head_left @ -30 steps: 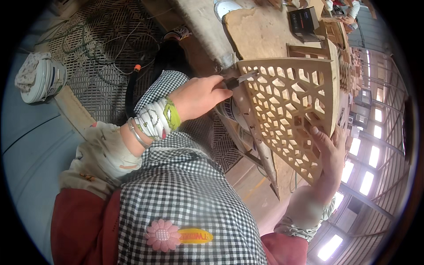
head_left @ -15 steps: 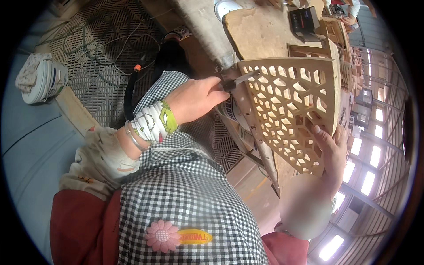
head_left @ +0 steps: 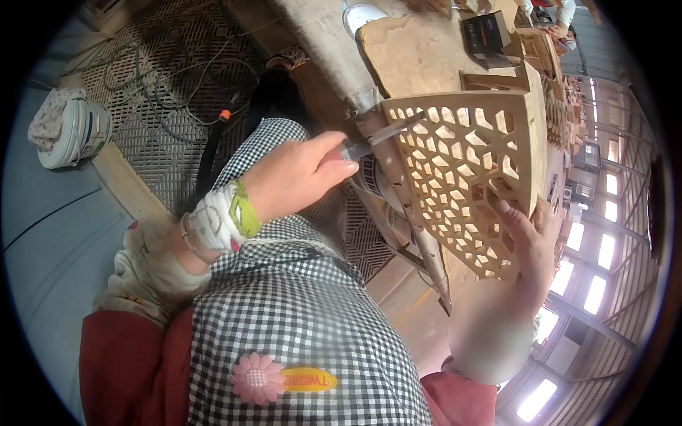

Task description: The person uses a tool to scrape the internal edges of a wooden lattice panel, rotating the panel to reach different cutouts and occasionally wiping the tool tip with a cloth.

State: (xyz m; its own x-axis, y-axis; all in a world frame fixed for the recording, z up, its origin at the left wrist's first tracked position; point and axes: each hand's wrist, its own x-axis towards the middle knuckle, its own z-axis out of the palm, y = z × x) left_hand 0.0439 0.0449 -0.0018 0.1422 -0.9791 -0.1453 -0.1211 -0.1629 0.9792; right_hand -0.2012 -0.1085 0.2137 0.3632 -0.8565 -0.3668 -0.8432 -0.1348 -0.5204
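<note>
A wooden lattice panel, pierced with many angular openings, stands tilted at the bench edge on the right. My right hand grips its right side, the thumb on the lattice face and the other fingers mostly hidden behind. My left hand is closed around the dark handle of a flat-bladed hand tool. The metal blade is blurred and reaches over the panel's upper left corner; whether it is a chisel or a file I cannot tell, nor whether it touches the wood.
A worn wooden board lies on the bench beyond the panel, with a black box on it. A white bucket with a cloth stands at left. Cables and an orange-tipped hose cross the slatted floor mat. Another person's arm shows far right.
My left hand has drawn back to the left and slightly down, and the blade's angle has shifted a little. My right hand and the panel stay nearly where they were.
</note>
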